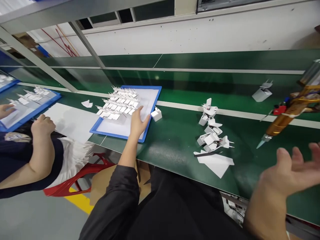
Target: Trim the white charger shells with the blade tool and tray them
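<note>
My left hand [137,124] is over the right part of a blue-rimmed tray [160,95], thumb and forefinger apart and nothing visible between them. Rows of small white plug housings with prongs [118,103] fill the tray's left side. Just right of the tray, near my left thumb, stands a single white plug housing [157,114]. My right hand [292,171] is raised at the right edge, fingers spread and holding nothing that I can see. Above it hangs an amber dispensing gun [285,116] with a pale tapered nozzle, apart from the hand.
Several white housings with open flaps [211,128] lie in a cluster mid-bench, by white paper [217,163] and a dark pen-like tool [208,154]. Another housing [262,93] stands farther back. At left, a co-worker's arm [42,146] is near a second tray [50,100] and a white sheet [67,116].
</note>
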Motion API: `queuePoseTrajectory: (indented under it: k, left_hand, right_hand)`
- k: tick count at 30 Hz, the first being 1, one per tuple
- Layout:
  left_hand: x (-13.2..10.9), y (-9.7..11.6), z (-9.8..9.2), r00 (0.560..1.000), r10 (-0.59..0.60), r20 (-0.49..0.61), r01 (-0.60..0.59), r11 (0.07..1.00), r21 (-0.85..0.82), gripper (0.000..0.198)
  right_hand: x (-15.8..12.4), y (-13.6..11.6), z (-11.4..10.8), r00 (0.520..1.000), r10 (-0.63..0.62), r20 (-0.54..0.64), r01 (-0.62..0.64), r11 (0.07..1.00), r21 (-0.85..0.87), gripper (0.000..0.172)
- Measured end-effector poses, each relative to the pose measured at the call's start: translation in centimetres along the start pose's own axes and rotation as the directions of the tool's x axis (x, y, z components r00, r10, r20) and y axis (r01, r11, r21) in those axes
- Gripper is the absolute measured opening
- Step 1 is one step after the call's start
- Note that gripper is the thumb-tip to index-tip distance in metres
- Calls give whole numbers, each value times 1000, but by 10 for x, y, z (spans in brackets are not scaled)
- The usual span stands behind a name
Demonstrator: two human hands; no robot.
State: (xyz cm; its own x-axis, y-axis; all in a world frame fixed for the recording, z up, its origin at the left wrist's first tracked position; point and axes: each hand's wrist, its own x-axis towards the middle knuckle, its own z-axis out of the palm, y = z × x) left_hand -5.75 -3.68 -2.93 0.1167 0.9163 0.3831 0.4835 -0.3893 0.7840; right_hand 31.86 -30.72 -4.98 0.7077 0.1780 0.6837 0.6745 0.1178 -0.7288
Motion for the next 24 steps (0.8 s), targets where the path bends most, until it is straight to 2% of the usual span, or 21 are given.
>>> queuePoseTrajectory:
  k: [2,4,7,10,12,14,16,17,18,19,21,23,24]
  left_hand:
    - [11,10,28,984,-67,163,69,998,-5,74]
    - [22,14,48,951,-188,245,178,982,63,81]
    - [33,12,55,921,-289,261,282,957,65,61]
    - [31,14,39,901,-290,321,313,949,-21,37]
    - [25,18,22,885,-302,354,369,919,-139,37]
    - [17,23,3,870,-336,361,464,806,-367,38]
    - [9,24,-15,855,-379,353,518,621,-588,35]
    - [5,23,-24,850,-400,344,523,554,-648,34]
    - [1,20,-32,849,-416,325,518,540,-663,34]
    - [-4,16,-40,852,-430,298,512,566,-646,36]
    - [-13,2,-56,872,-445,201,481,707,-519,42]
    - [-20,-15,-68,897,-441,34,438,873,-214,45]
    - [-21,-24,-73,906,-418,-61,419,908,5,44]
  right_hand:
    - [16,8,2,980,191,59,-196,976,92,72]
    - [22,16,10,929,319,186,-349,923,161,75]
    - [18,22,22,888,357,292,-418,890,183,75]
    - [10,24,27,874,372,313,-438,882,173,71]
    - [7,23,26,870,381,314,-444,882,160,65]
    - [5,23,24,869,386,311,-446,882,151,58]
    - [5,23,23,873,382,303,-440,886,150,54]
    - [5,23,22,877,377,299,-434,888,152,54]
    - [4,24,21,880,371,296,-428,891,155,55]
    - [4,24,21,883,365,294,-421,893,158,56]
    - [4,25,20,887,357,292,-412,897,158,56]
    - [5,26,18,885,357,299,-411,901,140,55]
    - [5,27,18,881,362,306,-415,901,129,54]
